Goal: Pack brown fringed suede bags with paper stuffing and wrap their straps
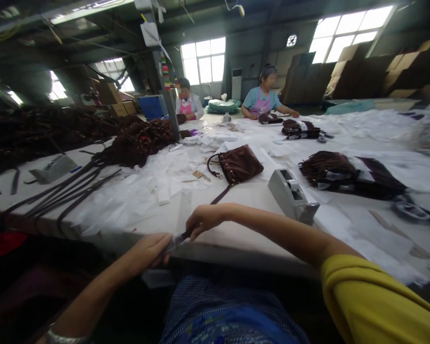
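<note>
A dark brown handbag point(241, 165) lies on the white table, its short handle and metal buckle toward the left. From the bag a long strap point(221, 195) runs down to the table's front edge. My right hand point(207, 220) is closed around this strap. Lower and to the left, my left hand point(160, 247) is closed on the strap's end part, where a clear plastic wrap point(174, 242) shows around it. A short length of strap shows between both hands. The fingers of my left hand are partly hidden.
A grey tape dispenser point(290, 196) stands right of the bag, another point(53, 169) at left. Wrapped fringed brown pieces point(347, 174) lie at right. Loose straps point(82, 184), a brown pile point(143, 138) and plastic sheets point(129, 200) cover the left. Two co-workers sit across the table.
</note>
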`<act>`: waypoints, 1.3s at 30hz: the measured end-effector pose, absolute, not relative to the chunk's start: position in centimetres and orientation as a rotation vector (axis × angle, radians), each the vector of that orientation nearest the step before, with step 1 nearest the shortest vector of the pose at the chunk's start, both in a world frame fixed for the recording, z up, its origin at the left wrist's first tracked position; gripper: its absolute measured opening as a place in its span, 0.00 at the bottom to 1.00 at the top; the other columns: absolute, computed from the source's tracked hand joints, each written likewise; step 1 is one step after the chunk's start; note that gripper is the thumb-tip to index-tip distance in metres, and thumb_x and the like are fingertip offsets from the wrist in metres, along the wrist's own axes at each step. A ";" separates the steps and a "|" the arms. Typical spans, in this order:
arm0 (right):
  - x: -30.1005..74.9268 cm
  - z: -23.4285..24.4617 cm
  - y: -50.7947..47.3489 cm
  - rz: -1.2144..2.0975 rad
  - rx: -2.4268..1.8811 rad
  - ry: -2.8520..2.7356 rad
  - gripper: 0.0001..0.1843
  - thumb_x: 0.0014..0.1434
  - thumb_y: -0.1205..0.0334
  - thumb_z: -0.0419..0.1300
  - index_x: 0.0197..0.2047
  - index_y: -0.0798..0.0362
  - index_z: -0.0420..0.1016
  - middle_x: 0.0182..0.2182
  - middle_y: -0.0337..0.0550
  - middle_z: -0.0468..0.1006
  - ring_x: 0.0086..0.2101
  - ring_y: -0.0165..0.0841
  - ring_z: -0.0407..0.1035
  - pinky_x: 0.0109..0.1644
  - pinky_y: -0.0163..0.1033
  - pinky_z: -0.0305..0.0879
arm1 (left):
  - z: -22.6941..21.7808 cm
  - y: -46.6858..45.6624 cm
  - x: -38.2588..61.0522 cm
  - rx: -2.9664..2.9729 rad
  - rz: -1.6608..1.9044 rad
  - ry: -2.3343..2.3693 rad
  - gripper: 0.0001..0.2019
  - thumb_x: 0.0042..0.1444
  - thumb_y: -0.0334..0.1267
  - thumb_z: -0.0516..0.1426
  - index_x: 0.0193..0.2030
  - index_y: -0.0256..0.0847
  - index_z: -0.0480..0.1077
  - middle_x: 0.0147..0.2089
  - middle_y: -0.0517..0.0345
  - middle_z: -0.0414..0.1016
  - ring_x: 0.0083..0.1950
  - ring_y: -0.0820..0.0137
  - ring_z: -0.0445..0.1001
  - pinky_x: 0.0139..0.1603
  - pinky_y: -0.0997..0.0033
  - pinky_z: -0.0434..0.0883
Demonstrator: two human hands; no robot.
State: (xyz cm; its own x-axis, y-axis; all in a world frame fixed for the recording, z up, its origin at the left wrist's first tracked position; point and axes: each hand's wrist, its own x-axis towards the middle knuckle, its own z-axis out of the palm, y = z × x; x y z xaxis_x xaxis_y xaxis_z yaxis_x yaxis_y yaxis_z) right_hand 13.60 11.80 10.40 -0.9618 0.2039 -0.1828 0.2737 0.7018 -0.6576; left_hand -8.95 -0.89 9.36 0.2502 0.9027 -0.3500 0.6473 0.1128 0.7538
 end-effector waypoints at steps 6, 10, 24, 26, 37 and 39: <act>17.3 7.9 14.1 -0.613 0.584 3.136 0.16 0.63 0.56 0.63 0.51 0.54 0.75 0.43 0.47 0.79 0.40 0.34 0.72 0.41 0.35 0.62 | 7.6 -1.3 -11.1 1.182 0.406 1.462 0.28 0.59 0.63 0.49 0.40 0.37 0.72 0.29 0.56 0.75 0.23 0.73 0.65 0.22 0.75 0.60; 14.7 7.0 13.1 -0.111 0.333 3.301 0.15 0.68 0.56 0.55 0.53 0.53 0.73 0.41 0.49 0.77 0.41 0.37 0.70 0.41 0.39 0.62 | 7.6 0.3 -8.8 1.145 0.434 1.437 0.28 0.58 0.63 0.50 0.40 0.36 0.73 0.31 0.54 0.76 0.26 0.69 0.70 0.27 0.72 0.66; 17.3 3.9 16.3 0.163 0.769 3.284 0.11 0.65 0.72 0.56 0.47 0.54 0.75 0.40 0.45 0.82 0.40 0.34 0.76 0.61 0.46 0.57 | 8.2 3.9 -7.0 1.065 0.477 1.426 0.28 0.53 0.61 0.54 0.43 0.33 0.72 0.34 0.51 0.77 0.26 0.71 0.69 0.26 0.73 0.64; 16.5 3.8 15.9 0.173 0.657 3.392 0.10 0.66 0.70 0.56 0.47 0.53 0.75 0.40 0.43 0.82 0.40 0.33 0.76 0.62 0.45 0.56 | 8.4 5.3 -5.4 1.065 0.465 1.425 0.27 0.52 0.59 0.55 0.43 0.32 0.72 0.34 0.50 0.78 0.27 0.69 0.71 0.27 0.71 0.66; 19.8 0.2 19.5 0.182 1.049 3.500 0.10 0.62 0.74 0.57 0.39 0.52 0.78 0.39 0.44 0.83 0.44 0.35 0.75 0.65 0.52 0.53 | 7.9 9.7 -4.6 1.079 0.354 1.446 0.22 0.55 0.52 0.54 0.41 0.32 0.72 0.32 0.50 0.79 0.24 0.71 0.71 0.24 0.74 0.63; 19.5 0.0 19.6 0.201 1.043 3.562 0.12 0.63 0.73 0.56 0.41 0.51 0.79 0.41 0.42 0.83 0.43 0.32 0.75 0.66 0.50 0.52 | 7.6 10.7 -3.6 1.075 0.340 1.436 0.20 0.56 0.50 0.53 0.40 0.31 0.73 0.33 0.48 0.80 0.26 0.71 0.72 0.25 0.73 0.64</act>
State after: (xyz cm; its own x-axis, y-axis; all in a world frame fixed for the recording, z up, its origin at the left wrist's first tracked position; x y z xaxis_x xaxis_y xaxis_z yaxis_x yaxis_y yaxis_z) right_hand 19.50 19.64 0.00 -0.6942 0.4649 0.5496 0.5237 0.8500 -0.0575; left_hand -3.62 10.75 7.62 0.1819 0.7600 -0.6239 0.3995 0.5226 0.7532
